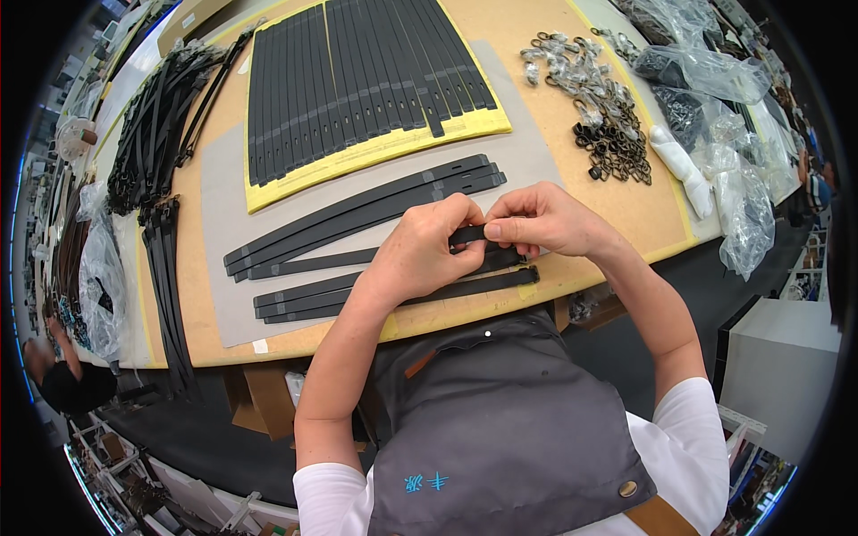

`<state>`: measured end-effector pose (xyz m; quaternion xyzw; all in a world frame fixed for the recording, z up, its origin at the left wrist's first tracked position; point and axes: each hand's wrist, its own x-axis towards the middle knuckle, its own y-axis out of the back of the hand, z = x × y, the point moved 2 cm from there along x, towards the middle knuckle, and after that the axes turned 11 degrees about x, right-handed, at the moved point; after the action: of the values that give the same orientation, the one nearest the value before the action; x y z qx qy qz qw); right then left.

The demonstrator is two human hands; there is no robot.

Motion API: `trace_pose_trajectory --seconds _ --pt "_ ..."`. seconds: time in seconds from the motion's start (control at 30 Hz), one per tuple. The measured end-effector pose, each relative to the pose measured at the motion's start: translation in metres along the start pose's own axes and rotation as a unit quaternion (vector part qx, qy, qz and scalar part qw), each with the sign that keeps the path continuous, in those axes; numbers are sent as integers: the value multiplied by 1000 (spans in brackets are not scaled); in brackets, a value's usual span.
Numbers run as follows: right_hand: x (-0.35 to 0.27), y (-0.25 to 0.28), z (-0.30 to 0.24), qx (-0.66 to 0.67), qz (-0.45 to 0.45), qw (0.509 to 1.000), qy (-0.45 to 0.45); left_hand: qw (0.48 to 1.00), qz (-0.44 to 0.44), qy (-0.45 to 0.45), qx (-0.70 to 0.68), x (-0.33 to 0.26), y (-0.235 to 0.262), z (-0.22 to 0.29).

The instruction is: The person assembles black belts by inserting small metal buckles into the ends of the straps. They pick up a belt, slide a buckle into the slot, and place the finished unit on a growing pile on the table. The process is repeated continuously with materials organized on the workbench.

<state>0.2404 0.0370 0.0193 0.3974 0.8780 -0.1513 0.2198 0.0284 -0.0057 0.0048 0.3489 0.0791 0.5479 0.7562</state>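
The left hand [422, 243] and the right hand [547, 221] both pinch one black strap [466, 235] on the near side of the yellow board [375, 154]; more flat straps [357, 210] lie there too, a pile of metal bits [617, 147] sits to its right, and a bunch of straps [152, 134] to its left

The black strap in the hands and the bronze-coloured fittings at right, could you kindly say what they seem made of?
Black strap: perhaps leather or a synthetic, by its smooth, matte face. Bronze-coloured fittings: probably metal, given their looped shapes and dull sheen.
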Motion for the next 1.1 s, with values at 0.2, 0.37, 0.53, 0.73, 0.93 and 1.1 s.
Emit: trace_pose_trajectory --seconds 0.2,0.37,0.53,0.73,0.93,1.1 --pt "0 -1 1 4 -1 1000 11 1000 -5 4 -5 0 0 -1" --pt "0 -2 0 9 1 1000 27 1000 8 -2 -1 0 -1 0" --pt "-1 -5 0 23 2 999 42 1000 18 -24 3 -2 1 2" --pt "-1 -4 -2 6 -9 999 41 997 40 -55 30 -5 -3 2" --pt "-2 -4 -5 -80 -51 994 58 996 45 -70 42 -4 -3 4" --pt "-2 -12 -6 -93 -62 985 134 996 49 -67 17 -5 -1 6"
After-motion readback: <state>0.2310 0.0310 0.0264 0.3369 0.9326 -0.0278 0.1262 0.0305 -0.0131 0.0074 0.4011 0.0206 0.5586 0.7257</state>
